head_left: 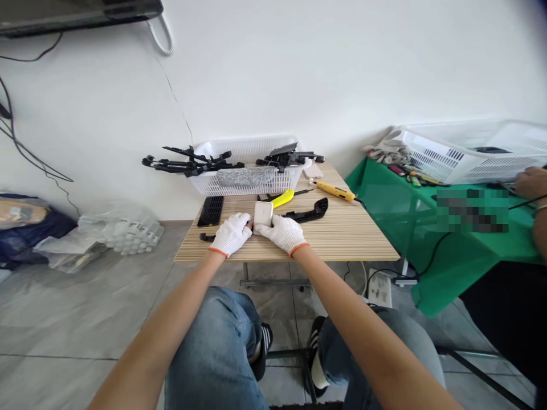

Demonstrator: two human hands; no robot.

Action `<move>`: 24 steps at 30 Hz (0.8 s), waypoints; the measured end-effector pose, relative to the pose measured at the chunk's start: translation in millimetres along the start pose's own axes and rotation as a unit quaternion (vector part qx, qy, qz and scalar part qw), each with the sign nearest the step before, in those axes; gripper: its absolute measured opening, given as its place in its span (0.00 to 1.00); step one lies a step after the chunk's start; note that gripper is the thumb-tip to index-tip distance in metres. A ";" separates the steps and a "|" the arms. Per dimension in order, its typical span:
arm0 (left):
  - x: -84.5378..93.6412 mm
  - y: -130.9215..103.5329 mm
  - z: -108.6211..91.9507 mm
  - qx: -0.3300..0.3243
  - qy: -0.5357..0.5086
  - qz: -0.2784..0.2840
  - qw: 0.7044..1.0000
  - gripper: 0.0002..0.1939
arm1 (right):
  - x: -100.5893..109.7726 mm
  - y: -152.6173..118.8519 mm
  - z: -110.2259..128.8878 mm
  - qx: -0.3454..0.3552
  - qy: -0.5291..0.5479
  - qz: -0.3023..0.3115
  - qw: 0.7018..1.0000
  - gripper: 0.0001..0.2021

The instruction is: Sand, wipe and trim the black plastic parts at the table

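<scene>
Both gloved hands, left hand (231,233) and right hand (282,232), are clamping their grip on the pale block (263,214) on the bench (342,239), with the yellow cutter (282,199) lying untouched.

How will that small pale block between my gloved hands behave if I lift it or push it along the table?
The pale block looks rigid and boxy, so it should slide rather than roll. It seems small against the left hand and right hand, so probably light. Cloth gloves should grip it fine.

no readable text, labels or numbers anywhere
</scene>
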State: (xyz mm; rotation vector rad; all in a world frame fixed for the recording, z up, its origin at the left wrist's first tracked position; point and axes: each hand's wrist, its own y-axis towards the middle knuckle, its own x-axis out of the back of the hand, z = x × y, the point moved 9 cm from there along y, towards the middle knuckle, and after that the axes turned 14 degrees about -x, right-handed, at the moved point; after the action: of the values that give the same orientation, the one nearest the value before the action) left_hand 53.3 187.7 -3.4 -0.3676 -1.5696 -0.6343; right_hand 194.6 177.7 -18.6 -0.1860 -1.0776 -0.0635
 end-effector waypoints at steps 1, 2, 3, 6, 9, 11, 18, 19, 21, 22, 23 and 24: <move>0.3 0.0 -0.1 -0.002 -0.004 -0.002 1.000 0.13 | 0.9 0.4 -1.5 0.000 -0.001 -0.001 1.000 0.31; 0.4 0.1 0.1 -0.003 -0.010 -0.006 1.000 0.14 | 1.8 0.8 -3.3 0.001 -0.003 0.000 1.000 0.31; 0.4 0.0 0.5 -0.004 -0.018 -0.009 1.000 0.14 | 3.0 1.3 -5.7 0.002 -0.004 0.001 1.000 0.32; -0.6 -0.4 1.7 -0.006 -0.036 -0.017 0.999 0.13 | 7.9 3.9 -18.5 -0.006 -0.009 0.003 1.000 0.31; -0.9 -1.1 2.5 -0.007 -0.047 -0.027 0.999 0.13 | 15.8 8.4 -38.4 -0.021 -0.002 -0.003 1.000 0.28; -0.8 -1.3 2.5 -0.009 -0.057 -0.034 0.998 0.13 | 21.9 12.1 -54.7 -0.036 0.005 -0.009 0.999 0.26; -1.3 -1.6 3.3 -0.014 -0.071 -0.042 0.997 0.12 | 45.6 24.8 -116.5 -0.099 0.028 -0.034 0.994 0.25; -1.2 -1.7 3.4 -0.013 -0.071 -0.042 0.997 0.12 | 48.1 26.3 -124.8 -0.110 0.032 -0.037 0.993 0.24; -1.1 -1.8 3.4 -0.009 -0.071 -0.039 0.997 0.11 | 52.2 28.2 -137.3 -0.123 0.044 -0.044 0.990 0.23; -0.8 -1.8 3.1 -0.007 -0.071 -0.038 0.997 0.11 | 53.1 28.5 -140.9 -0.124 0.045 -0.045 0.990 0.23; -0.5 -1.7 2.6 -0.007 -0.070 -0.037 0.997 0.11 | 53.3 28.2 -142.1 -0.120 0.041 -0.044 0.991 0.23; -0.2 -1.5 1.8 -0.008 -0.069 -0.037 0.997 0.11 | 52.6 27.2 -140.9 -0.110 0.033 -0.041 0.993 0.23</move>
State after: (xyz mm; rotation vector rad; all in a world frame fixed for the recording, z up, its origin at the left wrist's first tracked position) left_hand 51.0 187.6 -3.8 -0.3730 -1.7178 -0.6905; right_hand 345.9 180.8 -40.3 -0.3366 -1.0101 -0.2611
